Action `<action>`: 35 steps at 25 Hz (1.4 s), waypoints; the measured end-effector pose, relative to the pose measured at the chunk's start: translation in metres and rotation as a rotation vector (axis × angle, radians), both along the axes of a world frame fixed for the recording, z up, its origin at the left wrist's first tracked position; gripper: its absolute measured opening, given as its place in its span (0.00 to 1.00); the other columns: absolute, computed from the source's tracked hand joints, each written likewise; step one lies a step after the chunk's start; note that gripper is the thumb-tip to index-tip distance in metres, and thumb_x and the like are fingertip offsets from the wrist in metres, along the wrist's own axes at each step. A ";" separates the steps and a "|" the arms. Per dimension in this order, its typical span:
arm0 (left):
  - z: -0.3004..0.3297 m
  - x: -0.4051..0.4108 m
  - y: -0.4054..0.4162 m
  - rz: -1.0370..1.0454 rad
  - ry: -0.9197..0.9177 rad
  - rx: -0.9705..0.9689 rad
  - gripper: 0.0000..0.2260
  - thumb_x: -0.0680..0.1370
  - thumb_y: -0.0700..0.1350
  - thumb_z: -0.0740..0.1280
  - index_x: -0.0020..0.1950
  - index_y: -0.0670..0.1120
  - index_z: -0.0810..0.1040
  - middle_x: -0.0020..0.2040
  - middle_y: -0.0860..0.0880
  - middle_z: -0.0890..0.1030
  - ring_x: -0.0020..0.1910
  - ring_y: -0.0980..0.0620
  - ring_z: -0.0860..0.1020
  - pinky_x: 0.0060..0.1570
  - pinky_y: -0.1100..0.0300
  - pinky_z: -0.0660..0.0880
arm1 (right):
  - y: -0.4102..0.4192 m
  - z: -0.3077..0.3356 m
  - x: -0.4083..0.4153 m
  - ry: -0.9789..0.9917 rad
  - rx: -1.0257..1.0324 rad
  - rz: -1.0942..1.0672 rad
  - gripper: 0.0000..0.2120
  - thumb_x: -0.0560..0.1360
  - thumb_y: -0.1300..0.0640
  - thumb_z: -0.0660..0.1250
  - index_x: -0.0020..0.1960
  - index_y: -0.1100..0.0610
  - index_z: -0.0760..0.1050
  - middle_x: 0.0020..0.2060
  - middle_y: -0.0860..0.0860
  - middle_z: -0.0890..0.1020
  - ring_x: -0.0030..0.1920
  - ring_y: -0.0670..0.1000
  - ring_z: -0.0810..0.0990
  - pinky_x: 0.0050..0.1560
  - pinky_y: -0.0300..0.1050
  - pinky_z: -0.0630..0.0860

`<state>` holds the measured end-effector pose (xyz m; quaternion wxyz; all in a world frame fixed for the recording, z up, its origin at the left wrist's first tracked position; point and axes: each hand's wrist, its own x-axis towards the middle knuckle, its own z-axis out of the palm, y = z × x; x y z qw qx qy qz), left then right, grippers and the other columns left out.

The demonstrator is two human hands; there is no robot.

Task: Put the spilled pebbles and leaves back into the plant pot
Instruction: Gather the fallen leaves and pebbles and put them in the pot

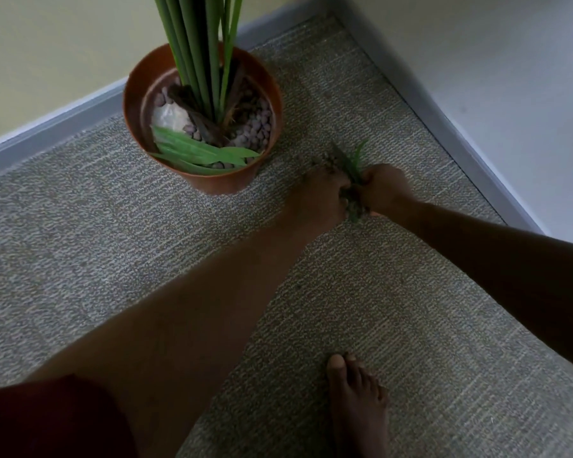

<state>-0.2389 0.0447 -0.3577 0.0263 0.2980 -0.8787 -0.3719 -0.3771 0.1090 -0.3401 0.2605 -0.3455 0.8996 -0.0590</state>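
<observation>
An orange-brown plant pot (pixel 212 185) stands on the carpet near the wall, holding tall green stems, pebbles and several loose green leaves. To its right, my left hand (pixel 318 196) and my right hand (pixel 386 190) meet low over the carpet. Both are curled around a small bunch of green leaves (pixel 353 160) that sticks up between them. A few dark pebbles (pixel 325 160) sit at my left hand's fingertips. What lies under the palms is hidden.
Grey carpet (pixel 113 226) covers the floor, bordered by a grey skirting board (pixel 63 117) along the left wall and another along the right wall. A bare foot (pixel 356 401) stands on the carpet below the hands.
</observation>
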 end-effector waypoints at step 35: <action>-0.007 -0.014 0.000 0.281 -0.210 -0.100 0.09 0.75 0.53 0.68 0.40 0.49 0.78 0.45 0.47 0.83 0.47 0.44 0.81 0.49 0.53 0.73 | -0.009 0.031 0.020 -0.090 -0.036 -0.034 0.17 0.79 0.58 0.60 0.32 0.55 0.66 0.37 0.56 0.73 0.48 0.59 0.77 0.46 0.48 0.69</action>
